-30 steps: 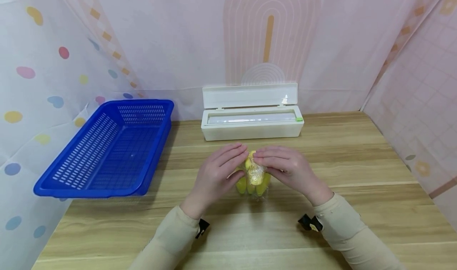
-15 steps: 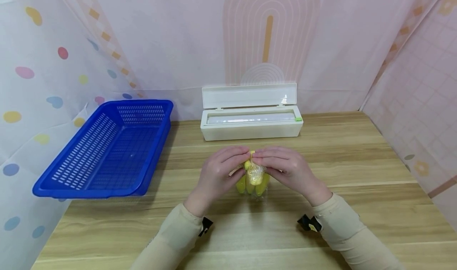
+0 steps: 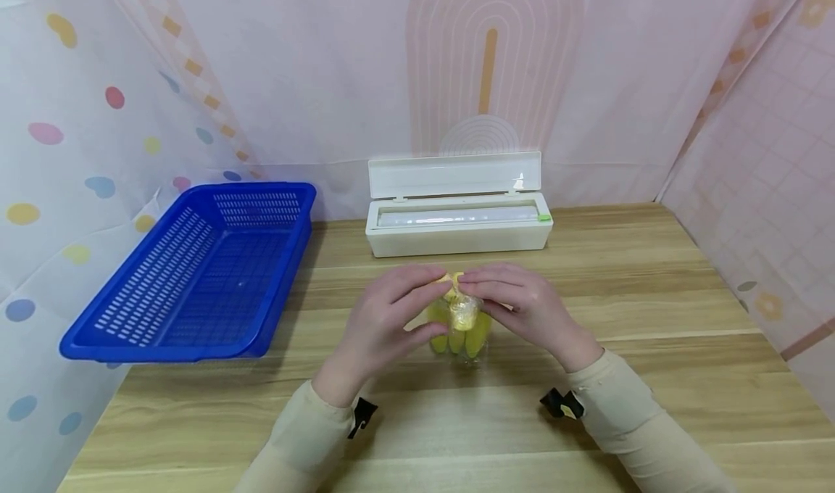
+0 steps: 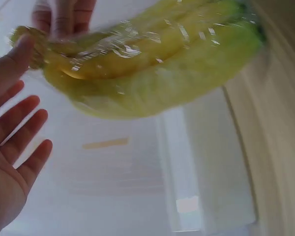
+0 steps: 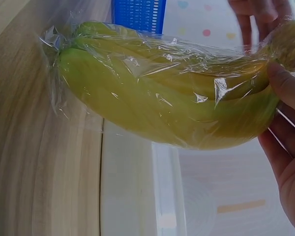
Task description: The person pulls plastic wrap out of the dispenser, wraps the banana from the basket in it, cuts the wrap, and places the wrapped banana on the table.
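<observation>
A bunch of yellow-green bananas (image 3: 458, 337) in clear plastic wrap stands tilted over the table, its stem end up between the hands. In the left wrist view the wrapped bananas (image 4: 152, 73) stretch across the top. My right hand (image 3: 525, 301) pinches the bunch just below the stem, the thumb in front and the fingers behind, as the right wrist view shows. My left hand (image 3: 385, 319) is at the stem's other side. Its fingers (image 4: 27, 118) are spread and loose, and the thumb lies against or very near the stem. Loose film crumples at the banana tips (image 5: 51, 54).
A white cling-film box (image 3: 459, 235) with raised lid and a roll inside stands behind the hands. To the left is a blue plastic basket (image 3: 261, 344) with slotted sides. Printed cloth (image 3: 313, 80) hangs around the wooden table (image 3: 652, 297).
My left hand has loosened: its thumb and fingers have spread and drawn slightly left of the stem. The right hand keeps its grip, and the bunch has shifted very little.
</observation>
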`<state>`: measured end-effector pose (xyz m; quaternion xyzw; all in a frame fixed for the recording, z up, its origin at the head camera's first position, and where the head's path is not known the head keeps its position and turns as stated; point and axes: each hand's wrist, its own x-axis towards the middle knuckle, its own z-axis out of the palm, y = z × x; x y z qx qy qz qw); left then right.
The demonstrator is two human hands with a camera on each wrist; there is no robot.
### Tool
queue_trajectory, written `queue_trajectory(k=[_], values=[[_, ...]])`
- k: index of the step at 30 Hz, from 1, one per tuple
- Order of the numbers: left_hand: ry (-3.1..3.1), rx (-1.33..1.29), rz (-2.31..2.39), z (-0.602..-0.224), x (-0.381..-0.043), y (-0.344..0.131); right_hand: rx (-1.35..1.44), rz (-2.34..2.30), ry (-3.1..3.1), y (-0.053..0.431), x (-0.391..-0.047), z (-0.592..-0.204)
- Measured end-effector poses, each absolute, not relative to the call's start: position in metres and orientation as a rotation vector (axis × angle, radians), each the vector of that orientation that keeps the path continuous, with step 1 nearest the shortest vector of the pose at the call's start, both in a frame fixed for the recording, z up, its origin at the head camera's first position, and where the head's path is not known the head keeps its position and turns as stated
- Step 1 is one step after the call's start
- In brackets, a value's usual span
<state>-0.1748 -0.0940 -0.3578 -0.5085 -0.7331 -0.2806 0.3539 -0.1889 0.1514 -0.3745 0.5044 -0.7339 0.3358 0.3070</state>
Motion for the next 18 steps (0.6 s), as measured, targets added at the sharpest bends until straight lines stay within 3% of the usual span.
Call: queue_trajectory(k=[18], values=[[-1.803, -1.275, -0.431, -0.350, -0.154, -0.078, 1.326, 0.851, -1.956, 0.141, -0.190, -0.371]])
